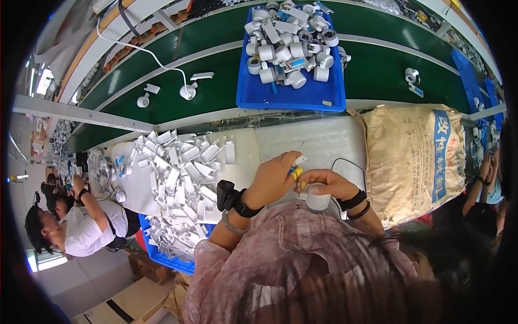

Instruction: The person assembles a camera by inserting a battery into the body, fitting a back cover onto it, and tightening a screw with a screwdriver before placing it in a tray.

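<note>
At the near table (302,141) edge, your left hand (274,178) pinched a small white clip (298,161); your right hand (329,183) clenched a white cylinder (317,198). Keeping it steady and aligned seemed wise.

left hand (272,178): pinches small white plastic clip (298,161)
right hand (329,182): grips white round plastic housing (317,200)

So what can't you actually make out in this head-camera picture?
- What the left hand pinches: small white and yellow piece, mostly covered by its fingers.
- The white cylinder under the right hand: its top is covered by the hand, its base by the pink sleeve.
- Parts in the blue tray: too small and piled to tell apart.
- The picture's corners: black from the fisheye rim.
</note>
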Tool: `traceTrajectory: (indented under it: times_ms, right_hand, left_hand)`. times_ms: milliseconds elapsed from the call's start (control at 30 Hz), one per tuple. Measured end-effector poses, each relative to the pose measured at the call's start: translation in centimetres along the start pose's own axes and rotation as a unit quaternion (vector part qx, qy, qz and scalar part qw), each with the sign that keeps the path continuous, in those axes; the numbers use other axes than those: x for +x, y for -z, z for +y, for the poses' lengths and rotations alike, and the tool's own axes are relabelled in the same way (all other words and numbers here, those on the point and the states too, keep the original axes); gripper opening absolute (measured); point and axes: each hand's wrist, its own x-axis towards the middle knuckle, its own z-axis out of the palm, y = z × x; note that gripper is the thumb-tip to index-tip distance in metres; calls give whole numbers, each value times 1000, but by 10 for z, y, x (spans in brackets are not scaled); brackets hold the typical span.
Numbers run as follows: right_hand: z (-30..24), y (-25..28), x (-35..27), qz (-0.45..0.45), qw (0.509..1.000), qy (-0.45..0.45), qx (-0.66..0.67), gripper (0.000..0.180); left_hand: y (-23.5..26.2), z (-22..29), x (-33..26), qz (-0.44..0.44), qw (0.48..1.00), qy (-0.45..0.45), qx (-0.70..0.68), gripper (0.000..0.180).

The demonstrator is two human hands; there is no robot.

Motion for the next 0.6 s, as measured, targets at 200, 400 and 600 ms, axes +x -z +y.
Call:
traceTrajectory:
  times_ms: [200, 400, 600]
  right_hand:
    - [-4, 4, -3, 5, 974, -56, -217, 28]
    - [-21, -18, -8, 32, 955, 87, -281, 8]
    - [-38, -22, -12, 43, 980, -46, -189, 9]
  left_hand:
    - [-9, 2, -1, -17, 1000, -10, 19, 37]
    - [-4, 2, -3, -31, 999, 7, -2, 35]
    - [4, 11, -3, -46, 999, -8, -23, 35]
